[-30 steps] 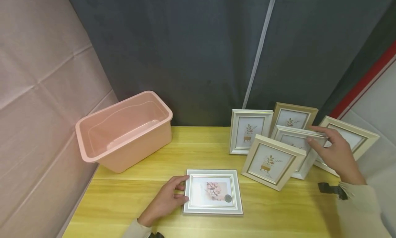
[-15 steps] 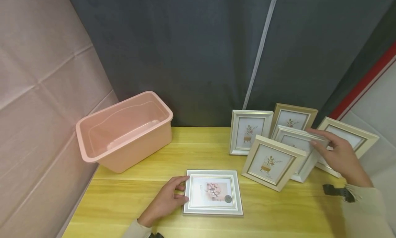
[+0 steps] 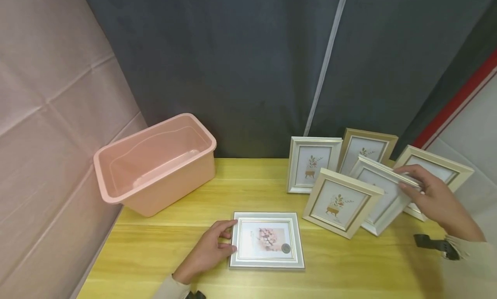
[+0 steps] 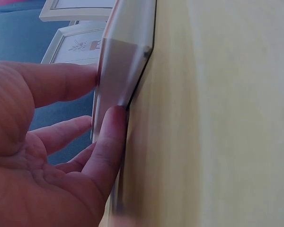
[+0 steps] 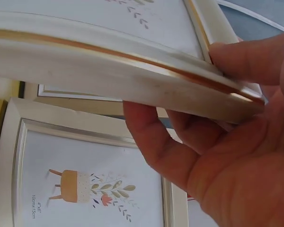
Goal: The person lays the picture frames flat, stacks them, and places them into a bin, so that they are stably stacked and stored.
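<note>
Legible text: small size print "4x6" over "10cm x 15cm" | Location: lower left of insert sheet in cream frame (image 5: 85, 179) | Other markings: none readable

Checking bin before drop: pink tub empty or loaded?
Empty. The pink tub shows only bare inner walls and floor in the head view.

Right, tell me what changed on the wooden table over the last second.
The right hand closed its grip on the top edge of the white picture frame with gold trim and tipped it back and rightward. The left hand stayed resting on the flat grey-white frame; the pink plastic bin and the other standing frames did not move.
</note>
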The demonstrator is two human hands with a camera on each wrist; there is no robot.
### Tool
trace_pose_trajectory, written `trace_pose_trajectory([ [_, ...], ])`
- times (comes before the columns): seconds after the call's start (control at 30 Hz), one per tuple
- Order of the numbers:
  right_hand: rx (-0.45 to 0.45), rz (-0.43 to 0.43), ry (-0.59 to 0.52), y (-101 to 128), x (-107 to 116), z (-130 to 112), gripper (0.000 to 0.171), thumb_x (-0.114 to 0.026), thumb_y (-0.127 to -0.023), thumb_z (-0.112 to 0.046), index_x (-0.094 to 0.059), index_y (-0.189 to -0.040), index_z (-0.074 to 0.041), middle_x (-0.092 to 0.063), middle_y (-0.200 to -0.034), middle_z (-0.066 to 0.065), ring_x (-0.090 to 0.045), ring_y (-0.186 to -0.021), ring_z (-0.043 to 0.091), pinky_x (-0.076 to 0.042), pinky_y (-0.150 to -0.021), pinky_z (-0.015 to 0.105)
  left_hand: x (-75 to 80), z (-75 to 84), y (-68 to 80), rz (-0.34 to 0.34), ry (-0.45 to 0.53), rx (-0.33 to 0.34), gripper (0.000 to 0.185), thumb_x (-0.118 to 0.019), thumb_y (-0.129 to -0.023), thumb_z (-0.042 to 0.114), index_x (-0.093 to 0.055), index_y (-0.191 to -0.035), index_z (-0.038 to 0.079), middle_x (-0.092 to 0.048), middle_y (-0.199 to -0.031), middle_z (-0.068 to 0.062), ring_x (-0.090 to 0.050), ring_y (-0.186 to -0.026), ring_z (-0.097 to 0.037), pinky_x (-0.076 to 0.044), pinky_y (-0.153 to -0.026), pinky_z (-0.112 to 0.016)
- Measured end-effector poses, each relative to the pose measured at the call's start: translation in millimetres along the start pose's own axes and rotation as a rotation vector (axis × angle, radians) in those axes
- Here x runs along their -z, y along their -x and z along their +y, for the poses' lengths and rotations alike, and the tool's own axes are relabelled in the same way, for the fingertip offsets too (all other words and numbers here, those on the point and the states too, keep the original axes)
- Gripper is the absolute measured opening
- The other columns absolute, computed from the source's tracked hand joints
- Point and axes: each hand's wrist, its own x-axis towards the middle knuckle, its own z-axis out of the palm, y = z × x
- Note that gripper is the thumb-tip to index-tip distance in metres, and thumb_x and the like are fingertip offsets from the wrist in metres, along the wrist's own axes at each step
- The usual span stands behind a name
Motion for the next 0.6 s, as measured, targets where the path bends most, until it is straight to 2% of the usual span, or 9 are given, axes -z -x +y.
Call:
trace_pose_trajectory([
  [0.13, -0.02, -0.002, -0.029, 4.9, 1.6, -1.2, 0.035, -0.059, -0.109, -0.018, -0.056, -0.144, -0.013, -0.049, -0.128, -0.034, -0.056, -0.097, -0.012, -0.049, -0.065, 0.014, -0.6, -0.9, -1.8, -0.003, -0.007, -0.005, 0.071, -0.081, -0.092, 0.011, -0.051, -0.157, 0.017, -0.055, -0.145, -0.008, -0.056, -0.123, -0.028, -0.06, -0.092, -0.021],
  [0.27, -0.027, 0.037, -0.053, 11.9, 3.5, -2.1, 0.037, -0.057, -0.11, -0.014, -0.055, -0.146, -0.014, -0.051, -0.117, -0.034, -0.064, -0.069, 0.007, -0.05, -0.05, 0.028, -1.4, -1.0, -1.9, -0.007, -0.009, -0.006, 0.071, -0.08, -0.092, 0.01, -0.051, -0.156, 0.016, -0.055, -0.145, -0.009, -0.056, -0.122, -0.028, -0.06, -0.092, -0.021],
  [0.37, -0.021, 0.074, -0.043, 17.8, 7.7, -3.9, 0.042, -0.057, -0.109, -0.014, -0.054, -0.151, -0.017, -0.053, -0.113, -0.032, -0.065, -0.065, 0.008, -0.05, -0.048, 0.028, -1.3, -0.2, -0.9, -0.009, -0.012, -0.005, 0.071, -0.08, -0.092, 0.011, -0.051, -0.157, 0.015, -0.054, -0.146, -0.009, -0.056, -0.122, -0.028, -0.06, -0.091, -0.021],
  [0.43, -0.017, 0.099, -0.033, 21.1, 10.7, -5.6, 0.045, -0.057, -0.11, -0.014, -0.054, -0.154, -0.019, -0.053, -0.116, -0.032, -0.066, -0.066, 0.006, -0.051, -0.048, 0.027, -1.1, 0.1, -0.3, -0.008, -0.013, -0.002, 0.071, -0.08, -0.092, 0.011, -0.05, -0.157, 0.015, -0.053, -0.147, -0.009, -0.056, -0.122, -0.028, -0.06, -0.091, -0.021],
  [0.53, -0.017, 0.14, -0.01, 26.3, 14.9, -8.1, 0.047, -0.056, -0.11, -0.014, -0.052, -0.156, -0.02, -0.049, -0.135, -0.034, -0.065, -0.064, 0.003, -0.05, -0.049, 0.023, -0.7, 0.0, 0.3, -0.005, -0.012, -0.002, 0.071, -0.079, -0.093, 0.01, -0.05, -0.157, 0.015, -0.053, -0.148, -0.01, -0.056, -0.122, -0.028, -0.06, -0.091, -0.021],
  [0.6, -0.014, 0.178, 0.011, 28.7, 16.5, -9.9, 0.048, -0.055, -0.11, -0.011, -0.052, -0.156, -0.02, -0.044, -0.135, -0.038, -0.063, -0.063, -0.002, -0.049, -0.048, 0.019, -0.5, -0.4, 0.2, -0.002, -0.011, -0.002, 0.071, -0.079, -0.092, 0.009, -0.05, -0.157, 0.015, -0.053, -0.149, -0.01, -0.056, -0.122, -0.028, -0.06, -0.092, -0.021],
])
